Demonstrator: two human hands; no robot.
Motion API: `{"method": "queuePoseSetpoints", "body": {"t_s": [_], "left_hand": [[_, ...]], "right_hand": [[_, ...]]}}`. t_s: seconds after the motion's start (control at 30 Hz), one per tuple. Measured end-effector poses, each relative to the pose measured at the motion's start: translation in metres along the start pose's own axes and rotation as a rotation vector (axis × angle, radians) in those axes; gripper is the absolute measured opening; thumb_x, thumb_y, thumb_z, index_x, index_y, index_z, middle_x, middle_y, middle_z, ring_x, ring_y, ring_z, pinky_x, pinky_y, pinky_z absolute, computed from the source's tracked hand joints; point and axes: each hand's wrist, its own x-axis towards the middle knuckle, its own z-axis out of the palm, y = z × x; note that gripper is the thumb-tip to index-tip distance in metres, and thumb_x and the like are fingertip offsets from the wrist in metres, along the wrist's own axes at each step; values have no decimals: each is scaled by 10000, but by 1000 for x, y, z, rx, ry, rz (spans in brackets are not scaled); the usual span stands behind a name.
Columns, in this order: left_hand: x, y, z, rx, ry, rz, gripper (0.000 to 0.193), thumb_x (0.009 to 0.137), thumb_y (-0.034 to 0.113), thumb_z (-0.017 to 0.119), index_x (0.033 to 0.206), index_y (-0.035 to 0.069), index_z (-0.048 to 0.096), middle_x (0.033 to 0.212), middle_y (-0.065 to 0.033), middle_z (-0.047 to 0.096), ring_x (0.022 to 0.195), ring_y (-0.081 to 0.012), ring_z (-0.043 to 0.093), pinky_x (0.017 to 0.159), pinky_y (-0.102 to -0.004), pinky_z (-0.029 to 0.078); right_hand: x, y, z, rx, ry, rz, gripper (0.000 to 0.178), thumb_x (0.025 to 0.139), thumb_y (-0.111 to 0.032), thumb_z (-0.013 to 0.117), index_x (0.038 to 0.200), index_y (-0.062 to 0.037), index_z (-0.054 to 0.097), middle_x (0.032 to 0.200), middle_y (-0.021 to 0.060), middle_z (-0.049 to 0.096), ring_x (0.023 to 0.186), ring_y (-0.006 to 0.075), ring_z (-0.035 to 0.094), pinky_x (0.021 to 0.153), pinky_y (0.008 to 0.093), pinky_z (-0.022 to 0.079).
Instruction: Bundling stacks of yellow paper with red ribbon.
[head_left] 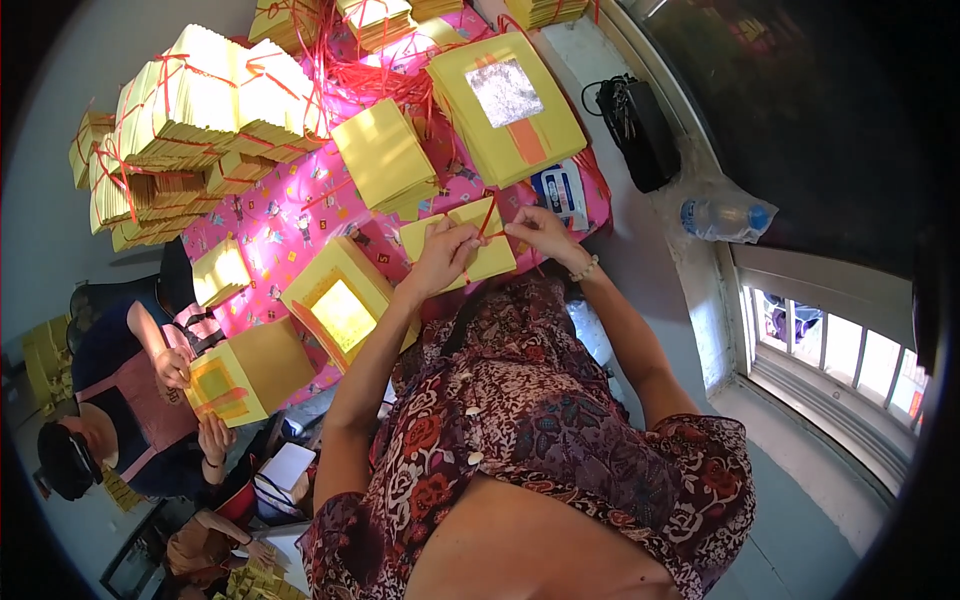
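A small stack of yellow paper [492, 262] lies at the table's near edge, in front of my body. Red string [487, 218] runs around it and crosses on its top. My left hand [446, 252] rests on the stack, its fingertips pinched on the string near the crossing. My right hand [543, 236] is just right of the stack, thumb and forefinger closed on a length of the same string. A bracelet circles my right wrist. Beyond my hands sits a squared yellow paper stack [384, 155], with a larger yellow stack [508, 108] bearing a silver square and an orange band to its right.
Tied yellow bundles [190, 110] are heaped at the far left of the pink patterned table cover [300, 215]. Loose red strings [375, 75] lie at the back. Left of me, a co-worker's hands [214, 438] hold a yellow sheet. A bottle [728, 218] stands on the right sill.
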Motion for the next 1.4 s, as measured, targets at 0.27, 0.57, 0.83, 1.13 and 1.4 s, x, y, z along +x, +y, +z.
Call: {"method": "queuePoseSetpoints", "body": {"t_s": [0.27,0.57,0.83,1.13,1.4], "left_hand": [[2,-2,2,-13,-45,-55,83,858,154,558,853,71,569,772,-84,594,745,-312,577,655,-402,430],[17,4,7,182,-144,48,131,857,169,568,931,95,646,829,-112,610,746,-284,610,643,-369,491],[24,3,19,91,-105,-330,208,816,282,589,885,123,705,737,-101,651,641,-275,630,596,-378,493],[34,-27,21,-82,-282,-412,233,830,277,566,932,118,702,821,-110,675,768,-263,655,689,-355,509],[29,-23,19,-292,-290,-333,194,789,170,658,952,72,698,811,-102,686,737,-160,659,676,-291,506]], "right_hand": [[1,1,-4,-139,28,-138,219,830,-213,680,748,-39,577,625,-22,535,586,52,482,510,247,384],[24,-85,-32,-271,-353,308,295,865,-279,632,725,-22,602,595,-33,526,527,37,431,469,233,350],[1,-92,-2,-460,-305,-205,233,829,-246,615,777,-25,668,624,30,603,545,120,541,511,292,425],[-55,-62,64,-746,300,-386,131,793,-183,625,871,-80,643,754,114,600,672,303,606,561,388,471],[-50,-55,66,-615,408,-226,149,773,-183,633,886,-89,661,740,99,603,660,277,610,587,376,473]]}}
